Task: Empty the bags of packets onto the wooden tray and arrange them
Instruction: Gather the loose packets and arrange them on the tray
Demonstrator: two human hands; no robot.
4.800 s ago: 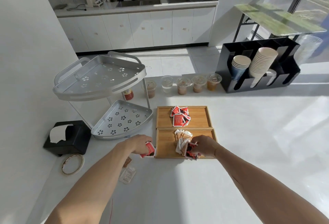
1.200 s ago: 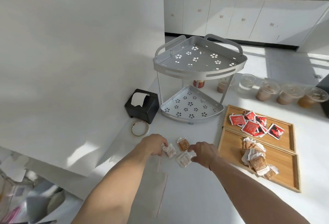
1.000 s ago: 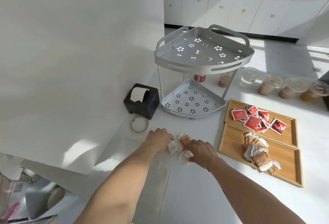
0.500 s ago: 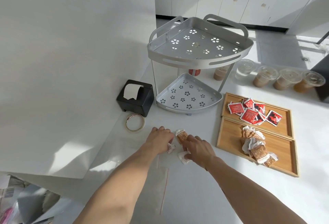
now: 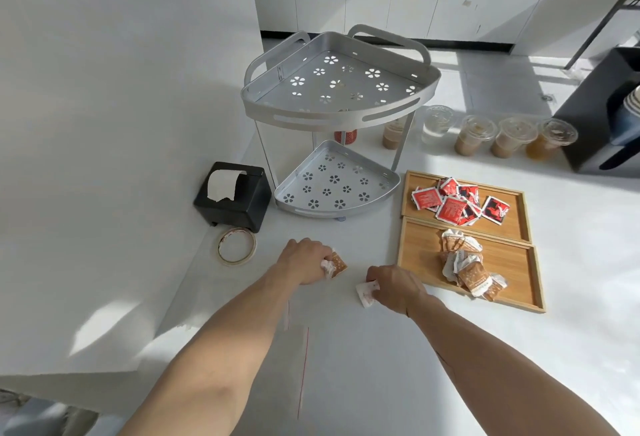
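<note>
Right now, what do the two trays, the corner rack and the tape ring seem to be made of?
Near tray and far tray: wood, likely bamboo, matte; honey colour with faint grain.
Corner rack: metal, probably aluminium, with a satin grey sheen and punched flower holes.
Tape ring: a pale roll with a tan inner rim, perhaps a cardboard core; the tape's material is unclear.
</note>
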